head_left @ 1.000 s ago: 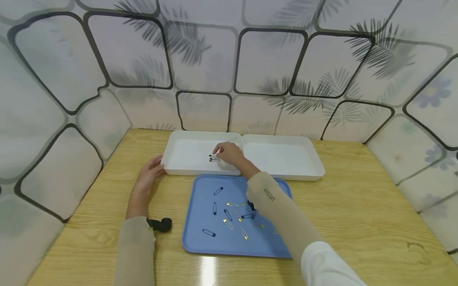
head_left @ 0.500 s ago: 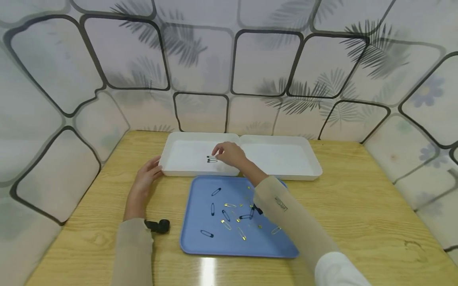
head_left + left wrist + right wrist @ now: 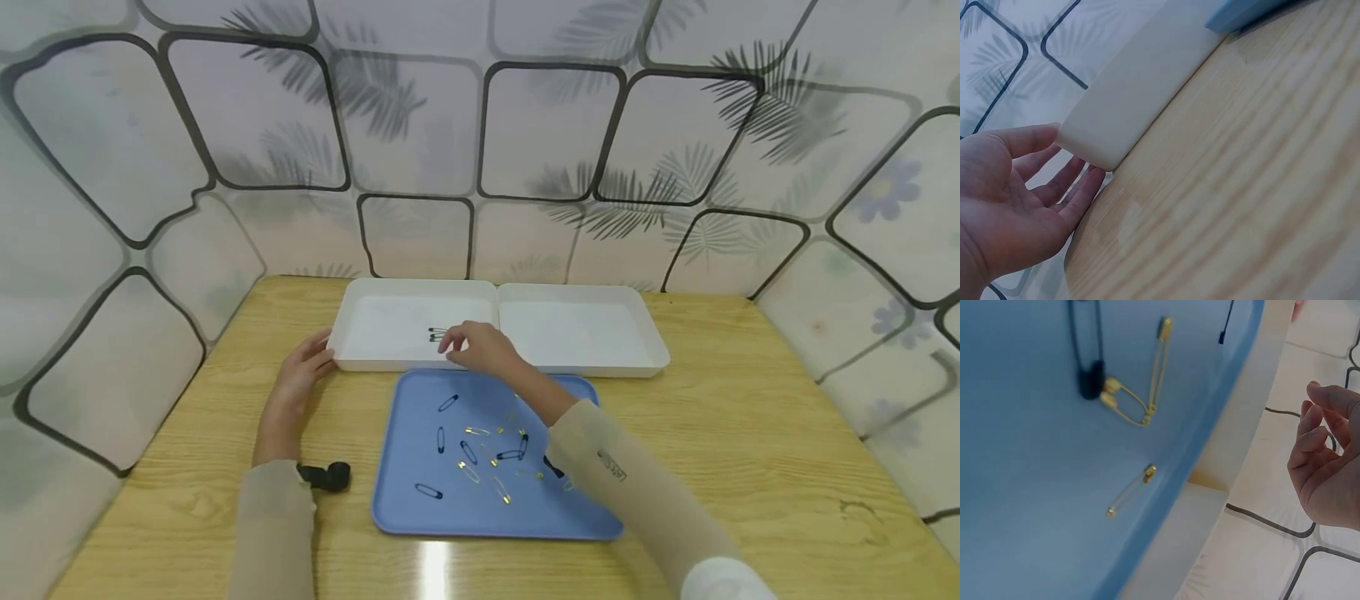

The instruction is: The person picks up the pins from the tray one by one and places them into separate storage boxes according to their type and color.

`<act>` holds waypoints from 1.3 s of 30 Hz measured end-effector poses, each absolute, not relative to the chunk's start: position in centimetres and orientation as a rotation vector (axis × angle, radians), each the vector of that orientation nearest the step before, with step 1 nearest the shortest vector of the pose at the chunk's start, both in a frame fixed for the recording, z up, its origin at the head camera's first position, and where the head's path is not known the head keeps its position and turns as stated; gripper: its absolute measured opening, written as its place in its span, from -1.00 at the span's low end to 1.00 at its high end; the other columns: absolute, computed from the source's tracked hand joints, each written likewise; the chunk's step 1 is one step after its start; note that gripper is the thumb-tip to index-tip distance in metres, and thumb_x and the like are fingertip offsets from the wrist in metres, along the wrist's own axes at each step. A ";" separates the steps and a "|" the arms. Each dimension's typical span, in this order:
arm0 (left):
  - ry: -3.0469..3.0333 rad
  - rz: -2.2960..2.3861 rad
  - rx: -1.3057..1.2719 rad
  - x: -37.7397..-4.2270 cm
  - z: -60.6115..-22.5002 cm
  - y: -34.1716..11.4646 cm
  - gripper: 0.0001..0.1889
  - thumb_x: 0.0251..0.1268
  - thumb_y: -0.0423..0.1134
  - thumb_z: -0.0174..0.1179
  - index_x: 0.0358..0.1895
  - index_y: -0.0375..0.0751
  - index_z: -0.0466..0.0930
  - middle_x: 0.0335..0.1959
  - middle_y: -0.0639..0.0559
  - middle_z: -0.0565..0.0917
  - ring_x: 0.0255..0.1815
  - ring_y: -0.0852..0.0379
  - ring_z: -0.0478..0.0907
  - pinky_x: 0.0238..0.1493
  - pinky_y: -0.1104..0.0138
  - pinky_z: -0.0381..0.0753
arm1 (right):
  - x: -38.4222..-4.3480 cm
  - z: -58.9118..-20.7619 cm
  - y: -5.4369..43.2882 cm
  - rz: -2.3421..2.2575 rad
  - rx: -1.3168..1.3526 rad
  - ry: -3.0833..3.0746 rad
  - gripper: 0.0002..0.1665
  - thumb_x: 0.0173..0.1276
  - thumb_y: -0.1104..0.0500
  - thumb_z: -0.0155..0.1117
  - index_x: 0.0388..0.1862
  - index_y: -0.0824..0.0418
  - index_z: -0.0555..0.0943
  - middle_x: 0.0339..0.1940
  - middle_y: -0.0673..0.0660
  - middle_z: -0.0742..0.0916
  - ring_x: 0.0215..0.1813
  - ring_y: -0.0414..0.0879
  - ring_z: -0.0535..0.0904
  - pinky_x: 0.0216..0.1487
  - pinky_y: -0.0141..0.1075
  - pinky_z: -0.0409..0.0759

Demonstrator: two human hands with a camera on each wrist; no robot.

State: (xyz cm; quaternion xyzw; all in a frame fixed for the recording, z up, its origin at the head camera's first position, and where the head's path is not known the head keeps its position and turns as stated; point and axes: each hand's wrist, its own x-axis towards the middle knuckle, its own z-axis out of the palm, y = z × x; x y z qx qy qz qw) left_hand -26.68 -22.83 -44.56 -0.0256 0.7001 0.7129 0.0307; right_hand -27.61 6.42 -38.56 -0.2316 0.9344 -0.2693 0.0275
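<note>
right hand (image 3: pixel 480 348) light at the left white tray (image 3: pixel 375 365)

fingers part-curled, narrow gap, nothing visible in them! black pins (image 3: pixel 433 337) just beside, in that tray; left hand (image 3: pixel 1016 206) touches its end; lifting clear without nudging the pins looks wise; nearer, blue tray (image 3: pixel 390 500); wooden table (image 3: pixel 750 467), patterned wall (image 3: pixel 420 125) behind

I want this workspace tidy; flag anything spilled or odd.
All visible safety pins lie inside the blue tray or left white tray. One oddity: a curved mark on the right of the wooden table, darker than the surrounding grain, perhaps a scuff.
</note>
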 end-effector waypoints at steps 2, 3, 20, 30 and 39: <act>2.161 2.193 -0.085 -26.7 -44.6 -22.9 -0.48 0.44 -0.37 -0.15 0.41 -0.32 0.01 0.37 -0.29 0.08 0.30 -0.12 0.16 0.21 0.27 0.28 | -27.2 -38.9 6.4 -0.824 -0.731 2.886 -0.88 0.19 0.23 0.26 -0.30 0.05 0.67 -0.46 -0.10 0.57 -0.47 -0.18 0.43 -0.54 -0.40 0.34; 2.159 2.191 -0.087 -26.7 -44.6 -22.9 -0.48 0.44 -0.37 -0.15 0.41 -0.32 0.00 0.38 -0.29 0.07 0.30 -0.12 0.16 0.22 0.26 0.27 | -27.0 -39.1 6.4 -0.821 -0.740 2.885 -0.88 0.20 0.23 0.26 -0.30 0.04 0.67 -0.46 -0.11 0.57 -0.45 -0.19 0.44 -0.52 -0.40 0.35; 2.152 2.210 -0.074 -26.9 -44.9 -23.0 -0.49 0.44 -0.39 -0.15 0.40 -0.34 0.01 0.37 -0.31 0.08 0.30 -0.13 0.15 0.21 0.28 0.29 | -24.7 -40.9 6.4 -0.788 -0.772 2.822 -0.84 0.17 0.25 0.30 -0.32 -0.02 0.66 -0.42 -0.14 0.59 -0.40 -0.25 0.46 -0.47 -0.43 0.43; 2.145 2.209 -0.062 -26.8 -44.8 -23.0 -0.49 0.44 -0.35 -0.15 0.40 -0.32 0.01 0.37 -0.29 0.08 0.31 -0.13 0.14 0.23 0.25 0.25 | -24.9 -42.0 6.7 -0.773 -0.794 2.812 -0.87 0.16 0.24 0.33 -0.34 0.01 0.66 -0.46 -0.13 0.61 -0.41 -0.23 0.46 -0.46 -0.42 0.43; 2.143 2.204 -0.056 -26.8 -44.6 -23.0 -0.47 0.45 -0.36 -0.16 0.42 -0.32 -0.03 0.38 -0.30 0.05 0.31 -0.14 0.13 0.25 0.22 0.23 | -25.3 -42.4 6.9 -0.785 -0.813 2.797 -0.85 0.15 0.26 0.34 -0.34 0.01 0.66 -0.47 -0.13 0.60 -0.42 -0.24 0.46 -0.46 -0.41 0.43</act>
